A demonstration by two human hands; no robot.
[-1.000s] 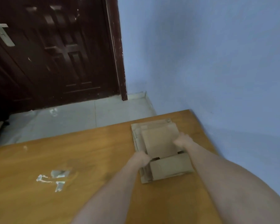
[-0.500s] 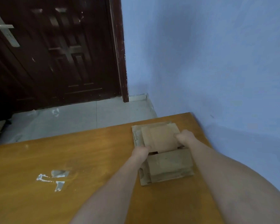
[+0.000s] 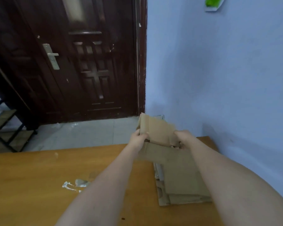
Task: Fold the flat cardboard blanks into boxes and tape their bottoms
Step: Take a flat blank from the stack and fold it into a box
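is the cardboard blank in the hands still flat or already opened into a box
Still flat. The cardboard blank is held up as one sheet by the left hand and right hand above the stack.

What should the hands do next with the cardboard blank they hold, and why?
Probably pull the cardboard blank toward the body and push its sides apart into a tube. Both the left hand and right hand grip its edges, it looks flat, and it is raised off the stack of blanks.

Tan cardboard blank (image 3: pixel 155 129), orange-brown table (image 3: pixel 31 185), seemingly blue wall (image 3: pixel 219 79), dark door (image 3: pixel 88 70).
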